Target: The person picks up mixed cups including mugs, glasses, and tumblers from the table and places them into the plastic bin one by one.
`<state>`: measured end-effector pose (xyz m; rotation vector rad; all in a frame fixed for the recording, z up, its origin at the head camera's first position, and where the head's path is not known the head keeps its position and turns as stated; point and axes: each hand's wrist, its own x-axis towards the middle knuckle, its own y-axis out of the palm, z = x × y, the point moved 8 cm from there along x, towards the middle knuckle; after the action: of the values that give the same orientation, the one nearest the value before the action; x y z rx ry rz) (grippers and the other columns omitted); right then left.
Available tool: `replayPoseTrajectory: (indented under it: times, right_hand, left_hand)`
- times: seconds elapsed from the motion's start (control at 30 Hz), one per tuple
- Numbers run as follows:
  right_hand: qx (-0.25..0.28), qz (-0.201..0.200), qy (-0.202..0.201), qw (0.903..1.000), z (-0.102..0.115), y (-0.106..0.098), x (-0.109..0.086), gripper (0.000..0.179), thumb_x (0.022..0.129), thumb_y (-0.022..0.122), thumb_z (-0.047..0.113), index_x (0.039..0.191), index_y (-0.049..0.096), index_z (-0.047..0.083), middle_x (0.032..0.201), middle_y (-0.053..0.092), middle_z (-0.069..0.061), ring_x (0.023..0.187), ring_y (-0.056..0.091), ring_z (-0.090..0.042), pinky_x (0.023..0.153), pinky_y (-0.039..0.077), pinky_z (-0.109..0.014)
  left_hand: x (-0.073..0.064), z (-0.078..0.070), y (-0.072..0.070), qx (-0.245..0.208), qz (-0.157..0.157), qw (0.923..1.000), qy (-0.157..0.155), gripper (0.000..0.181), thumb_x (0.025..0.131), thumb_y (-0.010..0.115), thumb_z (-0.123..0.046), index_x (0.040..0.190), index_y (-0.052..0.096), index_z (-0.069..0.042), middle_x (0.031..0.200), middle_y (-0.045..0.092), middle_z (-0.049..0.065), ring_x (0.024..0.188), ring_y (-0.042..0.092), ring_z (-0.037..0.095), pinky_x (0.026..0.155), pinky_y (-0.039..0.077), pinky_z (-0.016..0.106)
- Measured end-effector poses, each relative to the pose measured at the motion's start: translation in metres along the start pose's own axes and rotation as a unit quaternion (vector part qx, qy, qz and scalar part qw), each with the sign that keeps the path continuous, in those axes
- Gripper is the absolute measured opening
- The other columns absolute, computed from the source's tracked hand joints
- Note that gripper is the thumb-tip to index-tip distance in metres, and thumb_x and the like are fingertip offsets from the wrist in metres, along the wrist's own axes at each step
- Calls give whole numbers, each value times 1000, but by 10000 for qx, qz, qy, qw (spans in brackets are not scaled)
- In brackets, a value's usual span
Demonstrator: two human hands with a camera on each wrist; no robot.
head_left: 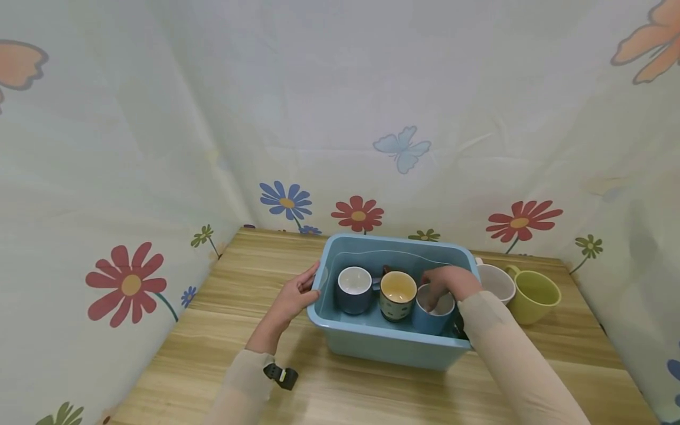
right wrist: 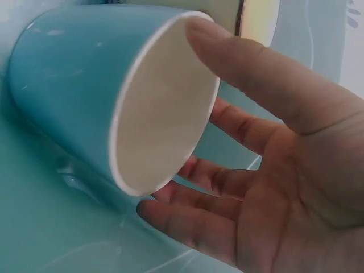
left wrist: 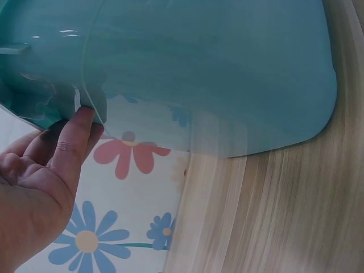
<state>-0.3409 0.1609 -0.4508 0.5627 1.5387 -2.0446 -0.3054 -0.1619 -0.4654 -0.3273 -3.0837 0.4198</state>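
Note:
A light blue plastic basin stands on the table with mugs in it. My left hand holds the basin's left rim; in the left wrist view its fingers curl at the rim. Inside the basin, my right hand is at a blue mug with a white inside. The right wrist view shows the thumb on this mug's rim and the other fingers round its far side. A dark blue mug and a patterned mug with a yellow inside stand to its left.
Right of the basin, a white mug and a yellow-green mug are on the wooden table. A dark item, partly hidden by the right arm, lies at the basin's right end. A flowered curtain hangs behind the table.

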Motion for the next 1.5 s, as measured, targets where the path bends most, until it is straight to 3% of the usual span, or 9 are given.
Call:
replayPoseTrajectory:
  times: [0.2, 0.47, 0.63, 1.0, 1.2, 1.5]
  right_hand:
    - [423, -9, -216, 9989, -3, -4, 1, 51, 86, 78, 25, 133, 65, 10, 138, 62, -20, 118, 56, -36, 105, 50, -60]
    - [150, 11, -852, 9962, 6, -9, 1, 38, 99, 63, 29, 124, 69, 0, 123, 70, -19, 112, 63, -33, 105, 52, -53]
    - [169, -128, -867, 9960, 6, -12, 0, 39, 100, 62, 28, 125, 69, 0, 124, 70, -20, 112, 64, -35, 104, 53, -53]
    - [474, -1112, -430, 9917, 3, -29, 6, 41, 102, 61, 29, 116, 69, -8, 106, 72, -21, 88, 64, -27, 84, 59, -41]
    - [641, -1329, -640, 9870, 6, -35, -1, 39, 101, 62, 30, 110, 71, -6, 90, 67, -16, 79, 58, -23, 70, 50, -31]
    - [571, -1427, -920, 9838, 11, -45, -10, 35, 101, 59, 32, 95, 69, -2, 76, 55, -5, 72, 53, -19, 65, 43, -28]
  left_hand:
    - [0, -1, 2, -19, 51, 10000, -31, 76, 90, 58, -9, 161, 32, -14, 157, 48, 16, 146, 48, 36, 114, 45, 55]
    - [0, -2, 2, -48, 102, 9999, 25, 76, 90, 58, -10, 162, 31, -14, 157, 48, 17, 145, 48, 37, 113, 47, 55]
    - [1, 1, 2, -69, 92, 9999, -23, 76, 91, 58, -10, 162, 31, -14, 158, 47, 16, 146, 47, 37, 113, 46, 55]
    - [1, 5, 2, -62, 58, 9999, -76, 75, 91, 58, -9, 161, 32, -14, 157, 48, 17, 146, 48, 38, 112, 47, 55]
    - [1, 6, 1, -42, 4, 10000, -82, 74, 91, 58, -8, 161, 33, -13, 156, 48, 18, 145, 49, 38, 112, 48, 54]
    - [0, 4, 1, -127, 6, 9999, -102, 74, 92, 57, -7, 161, 32, -14, 158, 46, 18, 145, 48, 38, 111, 48, 55]
